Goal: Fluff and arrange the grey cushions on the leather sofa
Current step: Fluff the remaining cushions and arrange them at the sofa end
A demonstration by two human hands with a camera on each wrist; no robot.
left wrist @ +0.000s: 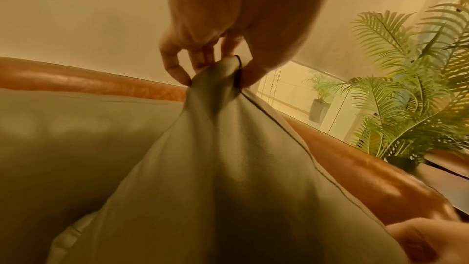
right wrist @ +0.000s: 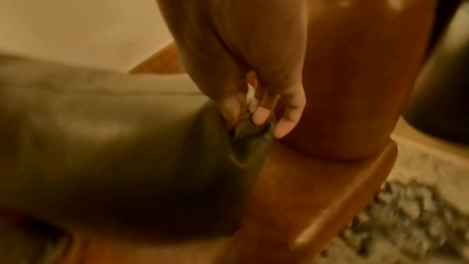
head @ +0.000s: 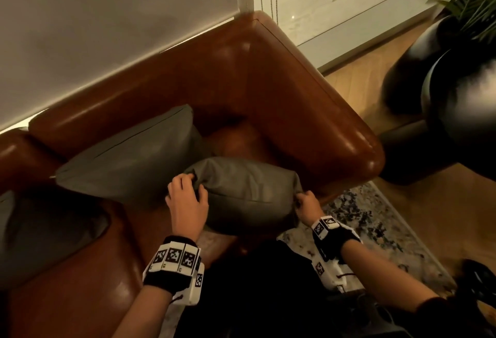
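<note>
Cushion [head: 249,192] in grey, being held off the seat at the sofa's [head: 268,74] armrest end, just in front of a second grey cushion [head: 134,155] leaning against the backrest. Left hand [head: 186,199] pinching one bunched corner of it between fingers [left wrist: 175,67] and thumb, right hand [head: 307,205] gripping the opposite corner with curled fingers [right wrist: 261,115]. Lying at the sofa's left edge, a third grey cushion [head: 48,230]; standing past the armrest, a potted palm [left wrist: 406,95] beside a patterned rug [head: 375,217].

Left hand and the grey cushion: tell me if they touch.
Touching. The left wrist view shows the left hand pinching a corner of the grey cushion.
</note>
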